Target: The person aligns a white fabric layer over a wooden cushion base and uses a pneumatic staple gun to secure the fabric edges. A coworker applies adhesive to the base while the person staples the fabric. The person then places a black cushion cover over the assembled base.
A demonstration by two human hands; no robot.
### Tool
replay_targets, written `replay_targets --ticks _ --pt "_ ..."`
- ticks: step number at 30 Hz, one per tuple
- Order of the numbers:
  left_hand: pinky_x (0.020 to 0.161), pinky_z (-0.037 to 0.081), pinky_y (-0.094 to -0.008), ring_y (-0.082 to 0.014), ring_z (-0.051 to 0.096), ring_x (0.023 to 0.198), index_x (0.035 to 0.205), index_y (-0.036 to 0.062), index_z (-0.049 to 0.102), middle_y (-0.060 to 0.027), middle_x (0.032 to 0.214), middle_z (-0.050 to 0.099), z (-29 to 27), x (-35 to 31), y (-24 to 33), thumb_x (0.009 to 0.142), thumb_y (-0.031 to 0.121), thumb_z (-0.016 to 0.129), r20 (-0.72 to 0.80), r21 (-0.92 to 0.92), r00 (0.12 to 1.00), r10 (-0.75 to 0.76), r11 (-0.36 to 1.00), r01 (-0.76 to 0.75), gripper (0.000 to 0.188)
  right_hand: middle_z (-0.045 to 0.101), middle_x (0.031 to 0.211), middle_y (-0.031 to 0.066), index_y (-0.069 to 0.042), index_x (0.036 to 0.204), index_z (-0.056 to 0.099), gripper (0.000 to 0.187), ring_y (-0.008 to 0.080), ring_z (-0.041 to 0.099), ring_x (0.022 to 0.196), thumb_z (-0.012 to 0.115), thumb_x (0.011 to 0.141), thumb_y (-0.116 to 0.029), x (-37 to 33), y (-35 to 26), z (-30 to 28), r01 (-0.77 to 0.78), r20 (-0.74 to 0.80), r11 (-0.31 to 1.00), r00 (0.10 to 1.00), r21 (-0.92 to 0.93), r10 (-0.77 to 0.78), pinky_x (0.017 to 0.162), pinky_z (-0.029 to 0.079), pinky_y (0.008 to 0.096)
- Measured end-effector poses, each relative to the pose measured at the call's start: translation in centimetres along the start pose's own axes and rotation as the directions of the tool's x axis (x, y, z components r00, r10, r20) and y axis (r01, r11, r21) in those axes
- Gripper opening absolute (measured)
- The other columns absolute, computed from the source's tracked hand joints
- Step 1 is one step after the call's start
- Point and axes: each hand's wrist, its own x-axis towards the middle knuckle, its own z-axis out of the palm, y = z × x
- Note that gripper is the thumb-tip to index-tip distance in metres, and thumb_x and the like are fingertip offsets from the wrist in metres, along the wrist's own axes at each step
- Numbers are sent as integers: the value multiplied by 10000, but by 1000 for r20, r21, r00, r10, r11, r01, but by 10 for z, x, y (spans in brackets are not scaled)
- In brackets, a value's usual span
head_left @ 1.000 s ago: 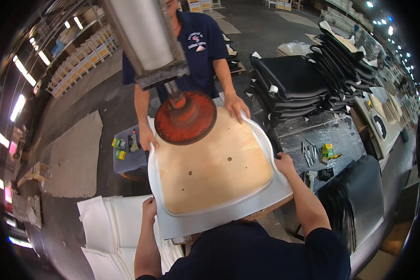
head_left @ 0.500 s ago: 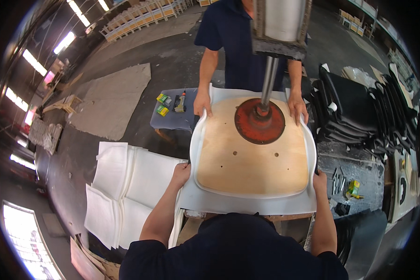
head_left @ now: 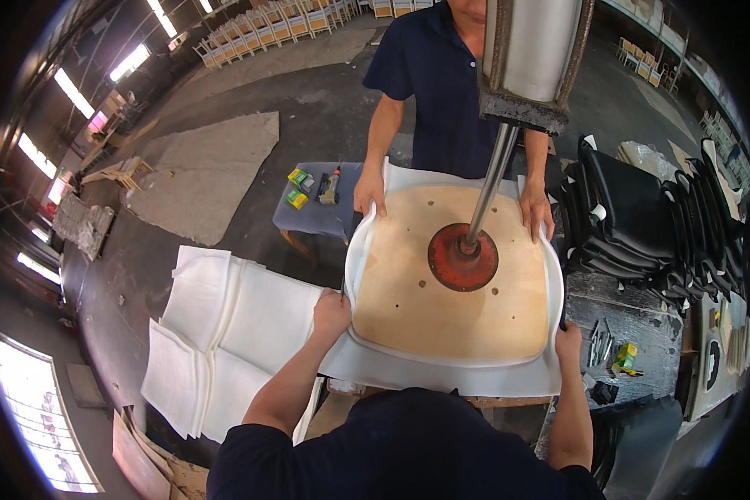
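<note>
A wooden seat panel (head_left: pixel 450 329) with several holes lies on white padding (head_left: pixel 508 363), over a pale cover sheet (head_left: pixel 442 382) whose dark underside shows at the edges. A red press disc (head_left: pixel 463 271) on a metal rod rests on the panel's middle. My left hand (head_left: pixel 332 315) is closed on the sheet's left edge, its fingertips partly hidden. At the right edge, my right hand (head_left: pixel 568 343) grips the same sheet. Across from me, a co-worker's hands (head_left: pixel 370 196) hold the far corners of the padding and sheet.
The press cylinder (head_left: pixel 532 50) hangs over the far side. White padding sheets (head_left: pixel 262 308) lie at left. A blue-grey stool (head_left: pixel 312 212) holds small boxes and a tool. Black padded seats (head_left: pixel 625 200) are stacked at right, near a bench (head_left: pixel 642 317) with tools.
The red disc has come down from above the panel's far part onto its middle. My hands keep their grip at both sides. The view has shifted slightly.
</note>
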Motion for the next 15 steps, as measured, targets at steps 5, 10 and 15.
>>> replay_targets --ticks 5,10,15 --pt "868 596 -580 -489 737 883 847 -66 749 -307 970 740 -1 1 7 1013 204 603 30 88 999 -30 996 27 349 747 1159 370 52 1235 771 557 514 724 1168 762 917 -406 -1 -2 1 0 0 1000 1000 21 0 982 565 518" --pt "838 598 -591 -495 736 866 845 -63 749 -305 930 739 -3 6 14 1013 210 603 91 93 994 -59 994 51 352 700 868 307 16 925 715 395 466 695 821 787 916 -372 -8 0 -4 67 -47 997 997 43 -65 774 536 523" --pt "827 591 -593 -500 735 865 797 -60 741 -308 920 738 -6 6 10 1010 218 613 77 78 997 29 996 -35 373 581 679 215 15 799 597 416 306 545 608 828 920 -310 -19 -18 -4 159 -62 983 986 92 -154 631 476 477"
